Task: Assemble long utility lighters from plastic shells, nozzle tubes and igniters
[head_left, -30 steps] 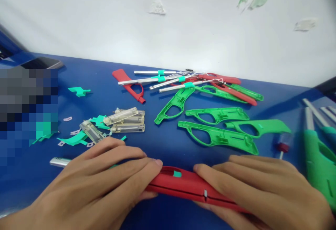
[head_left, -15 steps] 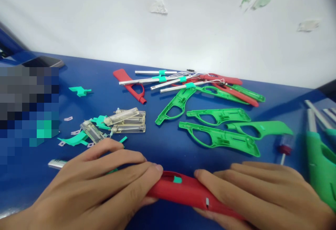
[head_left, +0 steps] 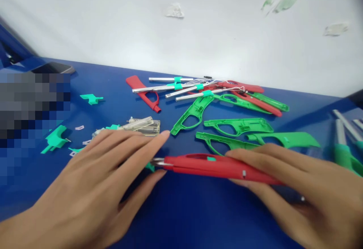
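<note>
Right hand (head_left: 314,177) grips red casing (head_left: 198,167), between 4 and 5 o'clock in view. Left hand (head_left: 90,181) open around silver rod (head_left: 159,161) at casing's 9 o'clock end; contact can't tell. Best keep rod in line, right grip steady, pressure even along casing.

Bright, even light, soft shadows, hands (head_left: 85,181) slightly blurred, edges stretched

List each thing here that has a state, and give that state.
Left hand: open, thumb and forefinger apart.
Long red plastic casing: held, seam apparently closed.
Right hand: gripping the casing.
Ribbed green plastic shells: open side up.
Smooth green plastic shell: outer side up.
Slim silver metal tubes: lying, wires attached.
Clear plastic capsules: piled.
</note>
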A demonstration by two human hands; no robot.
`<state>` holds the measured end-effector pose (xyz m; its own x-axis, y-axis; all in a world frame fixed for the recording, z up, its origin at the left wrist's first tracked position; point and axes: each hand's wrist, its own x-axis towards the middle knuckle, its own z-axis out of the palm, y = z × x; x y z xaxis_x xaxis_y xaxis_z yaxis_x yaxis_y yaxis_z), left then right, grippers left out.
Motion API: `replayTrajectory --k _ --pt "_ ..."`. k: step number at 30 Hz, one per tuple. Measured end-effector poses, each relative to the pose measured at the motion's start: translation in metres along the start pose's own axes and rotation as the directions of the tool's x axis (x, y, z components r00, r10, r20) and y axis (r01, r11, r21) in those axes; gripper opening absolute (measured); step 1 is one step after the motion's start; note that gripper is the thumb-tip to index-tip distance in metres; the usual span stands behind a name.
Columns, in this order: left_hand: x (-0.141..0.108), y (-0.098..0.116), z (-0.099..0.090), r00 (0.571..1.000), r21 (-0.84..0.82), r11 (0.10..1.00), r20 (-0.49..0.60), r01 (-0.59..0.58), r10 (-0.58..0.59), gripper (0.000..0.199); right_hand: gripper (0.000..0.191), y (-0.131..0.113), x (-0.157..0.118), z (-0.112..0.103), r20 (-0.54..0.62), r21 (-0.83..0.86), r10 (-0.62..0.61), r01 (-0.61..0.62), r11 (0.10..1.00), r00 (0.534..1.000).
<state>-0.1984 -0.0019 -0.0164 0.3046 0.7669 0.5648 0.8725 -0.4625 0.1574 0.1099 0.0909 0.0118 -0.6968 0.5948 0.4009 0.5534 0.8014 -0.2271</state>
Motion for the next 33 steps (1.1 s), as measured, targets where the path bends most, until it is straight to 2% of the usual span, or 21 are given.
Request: replayTrajectory --k 3,7,12,18,22,26,31,33 --pt "0.007 -0.005 0.0 1.0 0.059 0.998 -0.003 -0.001 0.001 0.044 0.021 0.002 0.002 -0.001 -0.024 0.021 0.085 -0.084 0.996 0.996" --pt "0.011 -0.006 -0.005 0.999 0.058 0.998 -0.027 -0.036 0.038 0.029 0.018 0.0 -0.001 0.002 -0.005 0.078 0.132 -0.131 0.988 0.991" --pt "0.013 -0.002 -0.008 0.996 0.03 0.996 -0.045 -0.081 0.083 0.026 0.024 -0.002 -0.019 0.01 -0.035 0.081 0.203 -0.2 0.977 0.979" --pt "0.014 0.001 -0.009 0.994 -0.005 0.994 -0.024 -0.11 0.11 0.024 0.03 0.001 -0.03 0.015 -0.05 0.096 0.212 -0.207 0.974 0.976" --pt "0.009 0.003 -0.009 0.995 -0.015 0.995 0.004 -0.103 0.104 0.034 0.031 0.001 -0.03 0.015 -0.031 0.113 0.228 -0.223 0.968 0.973" --pt "0.008 0.004 -0.007 0.994 -0.021 0.995 0.045 -0.102 0.103 0.028 0.032 0.003 -0.032 0.017 -0.033 0.11 0.188 -0.183 0.977 0.982" --pt "0.012 0.008 -0.011 0.996 -0.101 0.991 0.002 -0.087 0.088 0.02 0.032 0.005 -0.027 0.017 -0.033 0.071 0.089 -0.087 0.994 0.995" --pt "0.009 0.008 -0.014 0.995 -0.092 0.992 0.026 -0.09 0.093 0.022 0.029 0.003 -0.021 0.014 -0.027 0.068 0.028 -0.026 0.997 0.999"
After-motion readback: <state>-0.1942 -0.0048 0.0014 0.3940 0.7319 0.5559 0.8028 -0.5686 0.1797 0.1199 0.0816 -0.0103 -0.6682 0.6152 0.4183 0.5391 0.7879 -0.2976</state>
